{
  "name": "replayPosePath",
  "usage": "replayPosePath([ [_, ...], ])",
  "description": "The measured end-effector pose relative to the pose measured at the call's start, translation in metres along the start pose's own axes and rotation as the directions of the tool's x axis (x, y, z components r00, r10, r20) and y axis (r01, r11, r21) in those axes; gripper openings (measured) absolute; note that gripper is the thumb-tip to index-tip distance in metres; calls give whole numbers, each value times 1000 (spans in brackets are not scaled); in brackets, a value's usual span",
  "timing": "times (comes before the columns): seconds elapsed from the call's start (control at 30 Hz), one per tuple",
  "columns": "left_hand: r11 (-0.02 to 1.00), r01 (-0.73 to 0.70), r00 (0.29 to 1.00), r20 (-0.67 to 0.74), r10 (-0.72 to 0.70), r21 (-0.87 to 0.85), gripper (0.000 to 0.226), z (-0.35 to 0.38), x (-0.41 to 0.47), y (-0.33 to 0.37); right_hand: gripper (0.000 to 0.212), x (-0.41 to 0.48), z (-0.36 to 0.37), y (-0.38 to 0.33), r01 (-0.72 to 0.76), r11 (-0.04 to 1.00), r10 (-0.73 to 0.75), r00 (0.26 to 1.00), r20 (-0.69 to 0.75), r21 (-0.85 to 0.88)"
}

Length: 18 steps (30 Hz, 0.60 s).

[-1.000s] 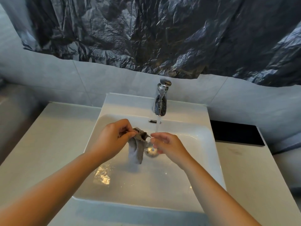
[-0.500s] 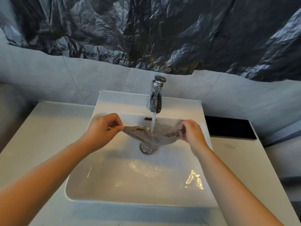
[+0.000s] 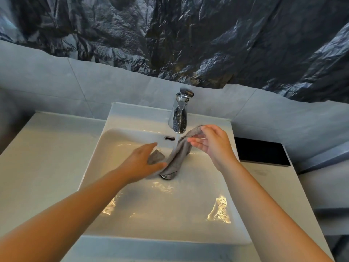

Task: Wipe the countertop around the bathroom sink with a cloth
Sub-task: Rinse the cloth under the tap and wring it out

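Your right hand [image 3: 213,144] pinches the cloth [image 3: 179,154]; left hand [image 3: 140,161], fingers straight, touches it; unwrung, it could flood the surface [image 3: 47,157].

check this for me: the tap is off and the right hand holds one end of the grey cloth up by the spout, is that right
Not quite. The head view shows the tap running: a stream of water falls from the spout onto the grey cloth. The rest is right: the right hand holds one end of it up by the spout.
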<state>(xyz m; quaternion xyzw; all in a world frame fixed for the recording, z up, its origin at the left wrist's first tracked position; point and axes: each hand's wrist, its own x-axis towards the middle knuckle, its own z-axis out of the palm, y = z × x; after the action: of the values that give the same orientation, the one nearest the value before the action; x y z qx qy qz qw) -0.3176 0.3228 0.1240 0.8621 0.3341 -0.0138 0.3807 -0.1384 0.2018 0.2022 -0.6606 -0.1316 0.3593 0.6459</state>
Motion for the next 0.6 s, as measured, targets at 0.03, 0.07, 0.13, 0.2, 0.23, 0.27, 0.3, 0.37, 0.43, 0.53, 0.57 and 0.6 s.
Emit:
replayPosePath([
  [0.03, 995, -39, 999, 14, 40, -90, 83, 6, 5, 8, 9, 0, 1, 1, 2, 1000, -2, 1000, 7, 1],
  [0.07, 987, -61, 998, 20, 65, -150, 82, 12, 9, 17, 9, 0, 1, 1, 5, 1000, -5, 1000, 14, -4],
  [0.13, 973, -60, 998, -1, 61, -221, 67, 22, 16, 33, 10, 0, 1, 1, 10, 1000, -9, 1000, 21, -25],
  [0.2, 964, -63, 996, -70, 47, -257, 24, 31, 23, 40, 11, 0, 0, 1, 27, 997, -25, 1000, 19, -71],
  [0.23, 959, -65, 995, -93, 40, -277, 16, 31, 24, 41, 11, 1, -2, 3, 44, 994, -43, 999, 8, -98],
  [0.27, 954, -57, 995, -91, 31, -296, 27, 31, 23, 40, 11, 4, -5, 6, 78, 985, -81, 997, -17, -155],
  [0.3, 946, -54, 996, -81, 30, -320, 34, 30, 22, 37, 12, 7, -9, 10, 118, 962, -132, 990, -39, -244],
  [0.37, 932, -55, 996, -86, 26, -357, 37, 23, 18, 34, 13, 13, -16, 20, 145, 923, -168, 985, -34, -355],
  [0.43, 913, -52, 993, -114, 6, -405, 39, 15, 11, 34, 14, 13, -17, 34, 49, 966, -41, 998, 37, -255],
  [0.53, 827, -44, 982, -175, -67, -561, 34, 3, 7, 43, 22, 5, -8, 66, -107, 977, 144, 969, 201, -183],
  [0.57, 785, -38, 978, -184, -97, -618, 33, -3, 6, 49, 29, 4, -2, 80, -116, 970, 166, 959, 229, -215],
  [0.6, 743, -29, 976, -178, -122, -668, 32, -6, 7, 51, 37, 1, 5, 90, -118, 964, 175, 957, 231, -237],
])
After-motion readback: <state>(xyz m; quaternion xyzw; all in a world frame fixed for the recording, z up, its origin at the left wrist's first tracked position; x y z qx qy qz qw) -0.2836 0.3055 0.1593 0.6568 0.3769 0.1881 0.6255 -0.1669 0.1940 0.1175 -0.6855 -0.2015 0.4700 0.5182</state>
